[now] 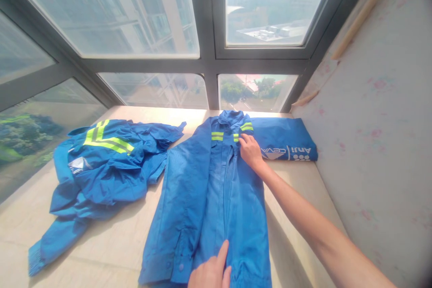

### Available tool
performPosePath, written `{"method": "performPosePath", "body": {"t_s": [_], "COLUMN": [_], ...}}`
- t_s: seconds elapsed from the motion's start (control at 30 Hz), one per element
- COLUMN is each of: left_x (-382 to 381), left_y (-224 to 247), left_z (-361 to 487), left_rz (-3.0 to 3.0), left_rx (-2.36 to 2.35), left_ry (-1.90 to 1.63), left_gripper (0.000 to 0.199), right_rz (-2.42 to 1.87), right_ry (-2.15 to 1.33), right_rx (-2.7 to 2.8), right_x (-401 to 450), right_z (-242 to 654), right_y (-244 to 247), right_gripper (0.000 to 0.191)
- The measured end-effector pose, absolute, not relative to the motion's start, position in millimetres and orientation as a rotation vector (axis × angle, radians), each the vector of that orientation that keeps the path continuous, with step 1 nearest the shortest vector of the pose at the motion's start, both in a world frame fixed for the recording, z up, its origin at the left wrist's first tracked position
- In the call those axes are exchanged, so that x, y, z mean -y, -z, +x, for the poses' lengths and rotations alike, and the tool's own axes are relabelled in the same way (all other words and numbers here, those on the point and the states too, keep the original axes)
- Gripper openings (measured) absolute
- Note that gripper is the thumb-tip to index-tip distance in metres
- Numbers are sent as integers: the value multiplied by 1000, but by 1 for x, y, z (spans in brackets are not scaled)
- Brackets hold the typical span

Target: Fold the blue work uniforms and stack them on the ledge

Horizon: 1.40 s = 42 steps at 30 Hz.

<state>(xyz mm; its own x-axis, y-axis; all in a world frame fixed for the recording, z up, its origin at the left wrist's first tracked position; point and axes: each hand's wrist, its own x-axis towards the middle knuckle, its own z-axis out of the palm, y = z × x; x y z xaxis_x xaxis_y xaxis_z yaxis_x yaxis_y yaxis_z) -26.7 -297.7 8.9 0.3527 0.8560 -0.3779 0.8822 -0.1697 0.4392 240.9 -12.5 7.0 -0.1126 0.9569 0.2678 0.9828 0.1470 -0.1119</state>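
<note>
A blue work jacket point(219, 198) with yellow-green reflective stripes lies front up, its collar toward the window. One sleeve point(184, 180) is laid lengthwise over its left side. My right hand point(250, 149) reaches in from the right and has its bent fingers closed on the cloth at the chest, beside a stripe. Low in view, my left hand point(209, 272) rests on the lower front with index finger stretched out and thumb apart; its other fingers are partly cut off by the frame edge.
A second blue jacket point(111, 166) lies crumpled at the left, a sleeve stretched toward the front. Behind my right hand is a folded blue garment point(283, 137) with white lettering. Window frames point(209, 65) border the pale ledge point(300, 198); a flowered wall point(378, 135) stands at right.
</note>
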Motion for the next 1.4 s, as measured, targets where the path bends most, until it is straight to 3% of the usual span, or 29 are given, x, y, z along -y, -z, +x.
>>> {"method": "performPosePath", "body": {"t_s": [0.17, 0.33, 0.47, 0.73, 1.07, 1.4], "left_x": [267, 263, 268, 265, 274, 285], "left_y": [-25, 6, 17, 23, 36, 48], "left_z": [11, 36, 34, 35, 33, 27], "left_rz": [2444, 2636, 2684, 2718, 2784, 2826], "left_rx": [-1279, -1191, -1203, -1228, -1240, -1295], "left_ry": [-190, -171, -100, -154, -351, -512], "left_gripper": [44, 72, 78, 72, 54, 51], "right_rz": [-1843, -1902, -1894, -1910, -2037, -2015], "right_ry": [64, 25, 12, -9, -122, -137], "right_rx": [2111, 2124, 2114, 2106, 1955, 1985], "right_x": [54, 64, 62, 70, 185, 180], "right_z": [213, 200, 203, 195, 171, 173], "right_y": [17, 46, 52, 41, 49, 45], "right_gripper": [40, 54, 56, 55, 50, 53]}}
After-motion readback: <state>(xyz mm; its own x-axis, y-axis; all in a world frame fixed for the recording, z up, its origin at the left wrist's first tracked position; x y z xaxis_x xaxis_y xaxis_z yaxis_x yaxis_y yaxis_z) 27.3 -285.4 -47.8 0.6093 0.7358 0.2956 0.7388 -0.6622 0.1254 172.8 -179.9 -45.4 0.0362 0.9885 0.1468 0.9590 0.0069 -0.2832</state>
